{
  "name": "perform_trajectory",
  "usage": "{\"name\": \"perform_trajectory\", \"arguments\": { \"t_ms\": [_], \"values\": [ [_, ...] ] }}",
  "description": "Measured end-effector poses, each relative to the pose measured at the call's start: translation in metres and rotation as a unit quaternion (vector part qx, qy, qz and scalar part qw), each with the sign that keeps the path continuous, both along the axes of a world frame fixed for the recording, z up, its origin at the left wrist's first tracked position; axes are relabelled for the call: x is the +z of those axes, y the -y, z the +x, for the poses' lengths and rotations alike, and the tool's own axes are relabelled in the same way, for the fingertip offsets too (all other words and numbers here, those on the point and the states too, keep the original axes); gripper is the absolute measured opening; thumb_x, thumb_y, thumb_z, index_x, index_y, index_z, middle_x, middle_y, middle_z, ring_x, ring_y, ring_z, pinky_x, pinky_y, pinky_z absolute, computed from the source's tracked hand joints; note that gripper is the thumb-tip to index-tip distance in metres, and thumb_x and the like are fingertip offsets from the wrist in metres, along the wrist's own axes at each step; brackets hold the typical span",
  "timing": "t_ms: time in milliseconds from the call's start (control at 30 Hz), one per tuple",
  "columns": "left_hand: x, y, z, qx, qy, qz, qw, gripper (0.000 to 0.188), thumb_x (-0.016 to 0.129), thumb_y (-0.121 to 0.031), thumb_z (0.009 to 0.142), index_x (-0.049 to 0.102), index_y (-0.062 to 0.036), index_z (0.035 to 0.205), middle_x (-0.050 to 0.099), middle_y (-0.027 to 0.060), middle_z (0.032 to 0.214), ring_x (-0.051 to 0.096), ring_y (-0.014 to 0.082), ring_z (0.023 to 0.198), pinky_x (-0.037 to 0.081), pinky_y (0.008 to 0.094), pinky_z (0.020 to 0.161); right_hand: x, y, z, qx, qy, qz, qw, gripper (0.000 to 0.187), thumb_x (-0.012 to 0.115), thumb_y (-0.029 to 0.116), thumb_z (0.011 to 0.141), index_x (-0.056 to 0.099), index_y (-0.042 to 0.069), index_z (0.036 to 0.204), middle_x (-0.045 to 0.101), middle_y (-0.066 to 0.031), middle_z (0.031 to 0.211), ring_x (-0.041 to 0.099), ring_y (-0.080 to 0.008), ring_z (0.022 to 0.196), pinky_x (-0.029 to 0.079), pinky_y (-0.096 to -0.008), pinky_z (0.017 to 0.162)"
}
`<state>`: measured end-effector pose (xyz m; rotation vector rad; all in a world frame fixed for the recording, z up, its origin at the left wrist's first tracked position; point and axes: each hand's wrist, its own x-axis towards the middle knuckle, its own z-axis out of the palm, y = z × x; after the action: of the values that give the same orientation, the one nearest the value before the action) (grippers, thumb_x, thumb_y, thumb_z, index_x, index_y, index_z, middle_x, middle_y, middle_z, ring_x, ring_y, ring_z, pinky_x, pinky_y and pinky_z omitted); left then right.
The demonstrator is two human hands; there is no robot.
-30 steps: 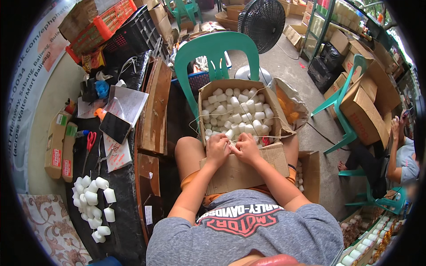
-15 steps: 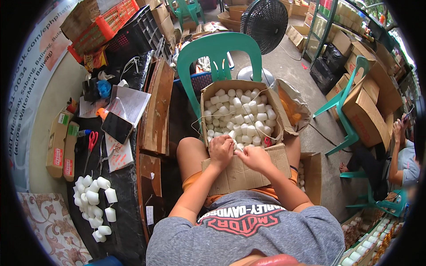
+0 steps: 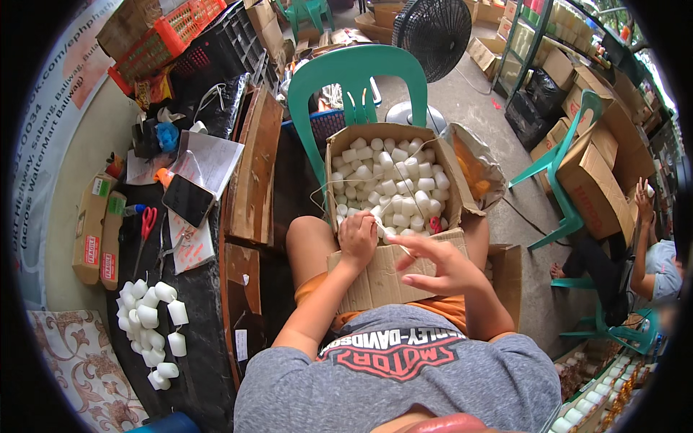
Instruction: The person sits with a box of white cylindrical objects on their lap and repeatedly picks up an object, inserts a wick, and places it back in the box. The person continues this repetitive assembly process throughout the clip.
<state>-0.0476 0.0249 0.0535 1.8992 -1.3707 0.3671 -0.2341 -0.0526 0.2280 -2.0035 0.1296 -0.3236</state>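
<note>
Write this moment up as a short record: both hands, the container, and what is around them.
Left hand: curled at the box's near edge, fingertips on a small white thing, details unclear
Right hand: open, fingers spread, over the cardboard flap
Container: open cardboard box holding many short white cylinders
Beyond box: green chair
Left table: phone, red-handled scissors, bunch of white pieces
Far right: another person, seated
</note>
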Motion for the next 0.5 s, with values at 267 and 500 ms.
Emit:
{"name": "perform_trajectory", "arguments": {
  "t_ms": [267,500],
  "values": [
    [-0.015,0.000,0.014,0.026,-0.139,-0.009,0.990,0.010,0.060,-0.005,0.077,0.054,-0.0042,0.084,0.055,0.0085,0.095,0.052,0.0285,0.091,0.040,0.0379,0.081,0.021,0.021,-0.029,0.101,-0.008,0.221,0.970,0.045,0.058,-0.001,0.083,0.050,0.004,0.127,0.063,-0.0057,0.078,0.055,-0.0054,0.060,0.044,-0.0210,0.055],
    [-0.009,-0.001,0.011,0.008,-0.130,0.023,0.991,0.008,0.060,-0.005,0.077,0.054,-0.0029,0.082,0.055,0.0103,0.095,0.052,0.0293,0.091,0.041,0.0384,0.079,0.067,0.024,-0.062,-0.274,-0.046,-0.226,0.934,0.030,0.062,0.017,0.083,0.062,0.012,0.113,0.057,-0.0017,0.053,0.055,-0.0128,0.045,0.045,-0.0262,0.047]
  ]
}}
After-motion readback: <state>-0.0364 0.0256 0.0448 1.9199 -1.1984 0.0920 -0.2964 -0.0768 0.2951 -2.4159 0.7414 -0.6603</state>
